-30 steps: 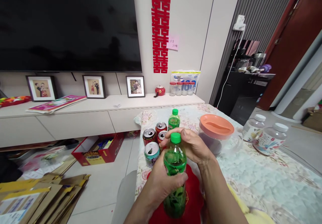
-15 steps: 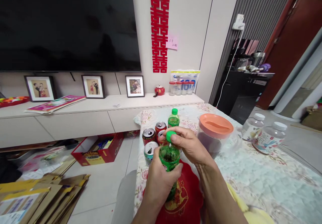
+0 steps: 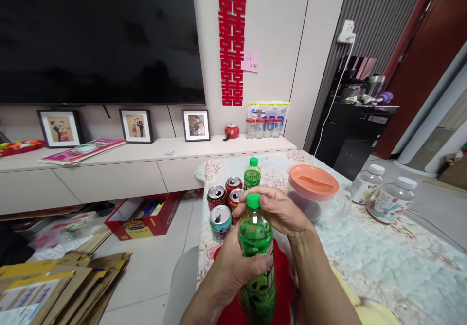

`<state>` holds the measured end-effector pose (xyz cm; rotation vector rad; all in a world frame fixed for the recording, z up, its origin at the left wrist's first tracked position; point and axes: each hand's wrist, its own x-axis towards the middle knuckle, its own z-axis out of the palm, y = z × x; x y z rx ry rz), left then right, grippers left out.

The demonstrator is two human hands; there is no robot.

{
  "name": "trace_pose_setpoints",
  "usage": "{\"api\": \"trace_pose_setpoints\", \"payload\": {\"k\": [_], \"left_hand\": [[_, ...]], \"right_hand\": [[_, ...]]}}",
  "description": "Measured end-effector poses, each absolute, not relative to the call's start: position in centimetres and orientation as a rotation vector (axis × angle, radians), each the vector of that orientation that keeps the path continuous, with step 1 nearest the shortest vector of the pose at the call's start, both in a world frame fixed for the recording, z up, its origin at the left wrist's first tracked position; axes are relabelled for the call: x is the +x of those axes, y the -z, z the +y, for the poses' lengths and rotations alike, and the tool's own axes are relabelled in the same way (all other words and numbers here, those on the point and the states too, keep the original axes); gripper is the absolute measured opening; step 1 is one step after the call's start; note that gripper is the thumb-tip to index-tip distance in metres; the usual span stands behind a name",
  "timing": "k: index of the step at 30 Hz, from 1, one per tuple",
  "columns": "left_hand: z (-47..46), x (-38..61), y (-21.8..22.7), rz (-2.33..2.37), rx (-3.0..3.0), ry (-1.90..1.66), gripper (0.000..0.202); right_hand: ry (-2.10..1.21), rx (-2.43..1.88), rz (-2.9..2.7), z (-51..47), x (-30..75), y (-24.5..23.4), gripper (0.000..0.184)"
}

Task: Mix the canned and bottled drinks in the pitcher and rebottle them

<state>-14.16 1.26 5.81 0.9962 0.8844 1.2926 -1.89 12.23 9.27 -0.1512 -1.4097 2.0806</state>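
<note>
A green plastic drink bottle [image 3: 257,286] stands nearly upright in front of me, over a red scalloped tray [image 3: 286,276]. My left hand [image 3: 233,271] is wrapped round its body, with the thumb across the label. At the top is a green cap [image 3: 253,200]. My right hand [image 3: 280,210] curls around the cap and neck from behind, its thumb beside the cap; some of its fingers are hidden by the bottle. Just beyond stands a second green bottle [image 3: 252,175]. To the left are several drink cans, among them a teal-and-silver can [image 3: 220,223] with its top opened.
Right of my hands stands a clear container with an orange lid [image 3: 314,181]. Two clear jars with white caps [image 3: 392,201] are farther right on the flowered tablecloth [image 3: 383,261]. Flattened cardboard [image 3: 91,286] and a red box [image 3: 142,218] lie on the floor at left.
The bottle has come up and slightly right, nearer to me, and stands more upright, showing more of its body. Both hands have moved with it, still on the body and cap.
</note>
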Motion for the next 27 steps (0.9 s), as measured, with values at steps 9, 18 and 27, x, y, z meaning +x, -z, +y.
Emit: {"api": "trace_pose_setpoints", "payload": {"k": [9, 18, 27], "left_hand": [[1.4, -13.4, -6.3, 1.116, 1.044, -1.359, 0.045], [2.5, -13.1, -5.3, 1.491, 1.030, -1.493, 0.045], [2.7, -12.4, -3.6, 1.625, 1.029, -1.573, 0.065]], "right_hand": [[-2.018, -0.233, -1.418, 11.7, -2.0, -9.7, 0.041], [-1.489, -0.599, -1.655, 12.8, -2.0, -9.2, 0.049], [-1.063, -0.803, -1.984, 11.4, -1.0, -10.9, 0.029]]}}
